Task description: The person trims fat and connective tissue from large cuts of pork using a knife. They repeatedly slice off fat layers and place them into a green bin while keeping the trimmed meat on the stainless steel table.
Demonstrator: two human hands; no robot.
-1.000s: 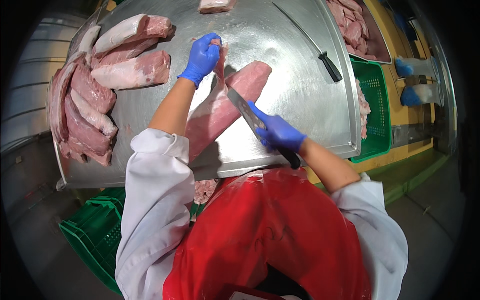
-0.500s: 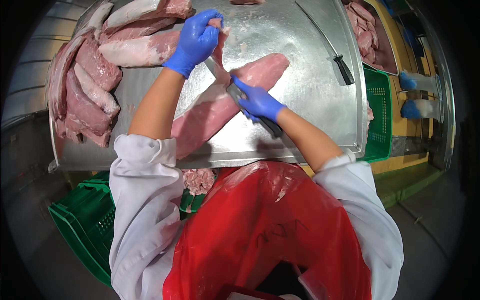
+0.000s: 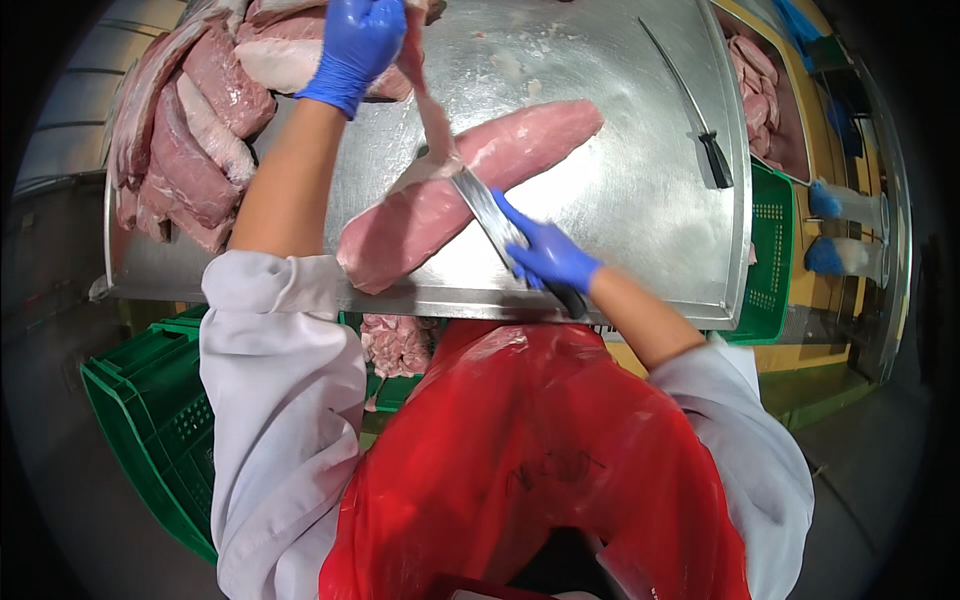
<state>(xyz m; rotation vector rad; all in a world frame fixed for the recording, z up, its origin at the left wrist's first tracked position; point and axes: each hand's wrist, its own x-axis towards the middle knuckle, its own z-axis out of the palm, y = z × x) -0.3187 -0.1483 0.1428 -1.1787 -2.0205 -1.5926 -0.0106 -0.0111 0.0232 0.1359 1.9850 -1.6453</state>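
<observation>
My right hand (image 3: 550, 255) grips the knife (image 3: 484, 210); on my feed the left hand (image 3: 362, 45) seems clenched on the strip (image 3: 430, 115), partly cropped. Too steep a blade angle could gouge the loin (image 3: 540, 140), ahead of my right fingers (image 3: 513, 212); its long axis slants from their near left to beyond, far right.

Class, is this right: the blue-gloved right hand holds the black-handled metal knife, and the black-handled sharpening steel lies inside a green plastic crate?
No: the head view shows the sharpening steel on the shiny metal table; the right hand does hold the knife.
</observation>
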